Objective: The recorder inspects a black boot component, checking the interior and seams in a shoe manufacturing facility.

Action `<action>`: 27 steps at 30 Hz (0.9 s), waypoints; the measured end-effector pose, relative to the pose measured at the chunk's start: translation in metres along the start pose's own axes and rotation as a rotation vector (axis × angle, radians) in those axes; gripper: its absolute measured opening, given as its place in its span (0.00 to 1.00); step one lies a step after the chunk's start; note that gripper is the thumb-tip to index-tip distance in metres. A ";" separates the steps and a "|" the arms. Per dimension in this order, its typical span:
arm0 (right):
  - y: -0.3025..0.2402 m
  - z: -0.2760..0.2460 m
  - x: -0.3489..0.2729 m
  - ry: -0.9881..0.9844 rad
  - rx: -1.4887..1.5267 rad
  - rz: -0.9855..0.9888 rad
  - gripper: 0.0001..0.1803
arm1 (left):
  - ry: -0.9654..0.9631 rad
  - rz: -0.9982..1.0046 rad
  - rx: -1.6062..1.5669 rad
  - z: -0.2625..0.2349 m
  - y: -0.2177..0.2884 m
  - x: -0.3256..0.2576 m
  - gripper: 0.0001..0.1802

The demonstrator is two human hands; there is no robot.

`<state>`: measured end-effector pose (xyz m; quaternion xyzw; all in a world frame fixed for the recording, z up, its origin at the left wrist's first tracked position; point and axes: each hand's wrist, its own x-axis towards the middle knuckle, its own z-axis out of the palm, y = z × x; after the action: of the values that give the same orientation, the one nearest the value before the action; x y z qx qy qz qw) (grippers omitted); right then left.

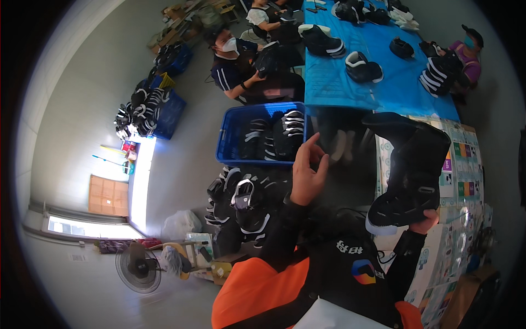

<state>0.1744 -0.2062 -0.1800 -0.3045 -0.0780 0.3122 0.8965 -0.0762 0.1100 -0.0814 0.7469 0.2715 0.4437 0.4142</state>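
Note:
My right hand [424,221] grips a tall black boot [412,175] by its lower end, near the heel. The boot's pale sole edge shows at its lower left, and its shaft rises toward the blue table. My left hand [309,174] is raised with nothing in it, its fingers apart. It is nearest to a blue crate [221,148], whose right wall lies just beyond the fingertips. Several black boots with white strips [287,134] lie in that crate. More black boots [251,200] are heaped left of my left forearm.
A blue-covered table [334,96] with boots on it stands ahead. Co-workers sit at its left [233,68] and right [471,63]. The paper-covered surface [463,159] lies to my right. A fan [139,267] and a boot-filled blue bin [171,115] are at left.

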 end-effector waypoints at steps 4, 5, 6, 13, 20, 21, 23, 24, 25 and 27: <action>-0.001 -0.011 -0.005 -0.051 -0.007 0.019 0.43 | -0.022 0.056 0.031 0.004 0.002 0.003 0.31; -0.001 -0.012 -0.006 0.013 0.007 -0.002 0.44 | -0.035 0.079 0.018 0.005 0.004 0.006 0.31; 0.000 -0.012 -0.007 0.069 0.049 -0.025 0.44 | -0.048 0.092 0.038 0.005 0.007 0.007 0.30; -0.005 0.003 -0.005 0.099 0.068 0.011 0.46 | -0.101 0.205 0.070 0.015 0.040 0.025 0.21; 0.006 -0.015 -0.017 -0.113 -0.669 -0.579 0.21 | 0.134 0.804 0.476 0.042 0.090 0.016 0.04; 0.007 -0.016 -0.020 -0.166 -0.803 -0.724 0.20 | 0.183 0.838 0.558 0.047 0.098 0.010 0.03; 0.007 -0.016 -0.024 -0.149 -0.914 -0.913 0.20 | -0.013 0.824 0.370 0.064 0.107 0.019 0.05; 0.005 -0.014 -0.026 -0.224 -0.927 -0.941 0.22 | -0.192 0.756 0.266 0.077 0.110 0.023 0.08; 0.003 -0.011 -0.029 -0.159 -0.531 -0.604 0.29 | -0.332 0.700 0.107 0.093 0.110 0.030 0.19; -0.004 -0.007 -0.032 -0.081 -0.133 -0.285 0.36 | -0.593 0.461 -0.244 0.127 0.109 0.040 0.32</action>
<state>0.1531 -0.2316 -0.1811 -0.3362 -0.1772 0.1881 0.9056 0.0588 0.0375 -0.0034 0.8292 -0.0895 0.3194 0.4498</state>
